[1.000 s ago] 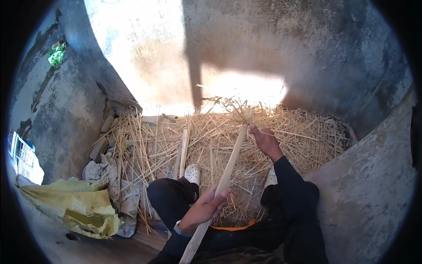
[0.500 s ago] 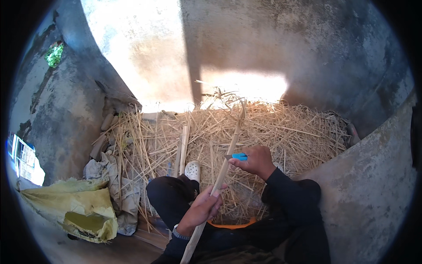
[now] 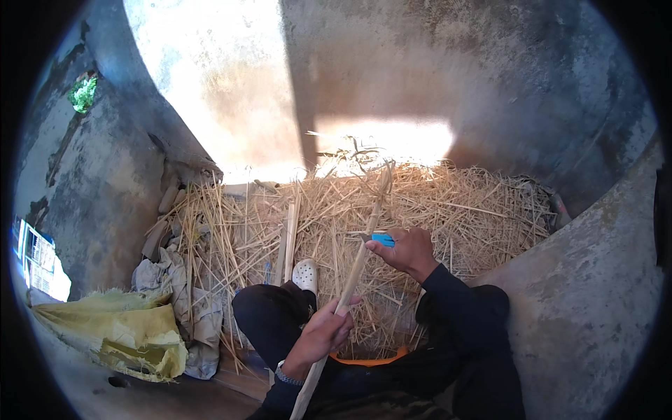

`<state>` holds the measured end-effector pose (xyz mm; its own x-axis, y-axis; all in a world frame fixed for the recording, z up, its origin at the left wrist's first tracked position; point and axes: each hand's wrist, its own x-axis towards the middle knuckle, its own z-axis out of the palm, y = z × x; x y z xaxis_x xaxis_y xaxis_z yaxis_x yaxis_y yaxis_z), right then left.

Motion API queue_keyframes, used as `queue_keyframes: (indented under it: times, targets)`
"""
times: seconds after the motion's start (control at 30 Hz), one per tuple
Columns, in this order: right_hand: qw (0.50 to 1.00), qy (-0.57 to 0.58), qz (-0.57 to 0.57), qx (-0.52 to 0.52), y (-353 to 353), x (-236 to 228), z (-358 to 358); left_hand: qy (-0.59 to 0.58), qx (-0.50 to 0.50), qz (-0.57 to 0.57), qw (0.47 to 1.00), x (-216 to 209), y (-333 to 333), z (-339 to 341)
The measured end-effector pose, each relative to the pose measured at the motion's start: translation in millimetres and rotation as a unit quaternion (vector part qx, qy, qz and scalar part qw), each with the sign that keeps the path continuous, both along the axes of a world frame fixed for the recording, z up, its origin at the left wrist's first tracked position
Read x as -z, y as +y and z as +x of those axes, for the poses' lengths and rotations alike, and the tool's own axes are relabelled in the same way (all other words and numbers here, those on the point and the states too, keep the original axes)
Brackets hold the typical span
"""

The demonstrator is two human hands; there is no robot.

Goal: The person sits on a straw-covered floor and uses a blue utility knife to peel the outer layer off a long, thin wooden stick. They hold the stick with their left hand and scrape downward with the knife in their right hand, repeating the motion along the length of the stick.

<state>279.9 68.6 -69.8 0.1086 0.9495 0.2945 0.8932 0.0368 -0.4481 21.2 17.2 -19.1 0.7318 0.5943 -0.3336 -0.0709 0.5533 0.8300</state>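
A long, pale wooden stick (image 3: 355, 271) slants from the lower edge up toward the far wall, with thin curled shavings about its far end. My left hand (image 3: 323, 333) is wrapped round its lower half, a bracelet on the wrist. Farther up, my right hand (image 3: 411, 252) grips a blue-handled knife (image 3: 382, 240). Its short dark blade meets the stick from the right side. The fingers behind the handle are partly hidden.
Straw-like strips and shavings (image 3: 462, 210) cover the floor before me. Two narrow slats (image 3: 290, 238) lie near my white clog (image 3: 305, 275). To the left are a torn yellow sack (image 3: 140, 329) and grey cloth (image 3: 203, 336). Concrete walls (image 3: 392, 63) stand close around.
My right hand and the knife have shifted a little up the stick, toward its far end. The left hand keeps its hold in nearly the same place.
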Motion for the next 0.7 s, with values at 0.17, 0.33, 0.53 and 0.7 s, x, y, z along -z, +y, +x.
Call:
queue_keyframes:
  times: [0.17, 0.33, 0.53, 0.7]
  targets:
    - [0.998, 0.006, 0.018, -0.066, -17, -6, -16, 0.005, -0.007, -0.014, 1.000, -3, -3, -1]
    - [0.998, -0.038, 0.042, -0.033, 0, 12, 1, 0.030, -0.002, 0.021, 0.999, -3, -3, 0]
    - [0.995, -0.039, 0.041, 0.077, 14, 3, 29, 0.020, 0.000, 0.011, 1.000, -4, -8, 3]
    - [0.990, -0.040, 0.020, 0.133, 32, 15, 56, 0.033, 0.003, -0.023, 0.999, 0, -14, 6]
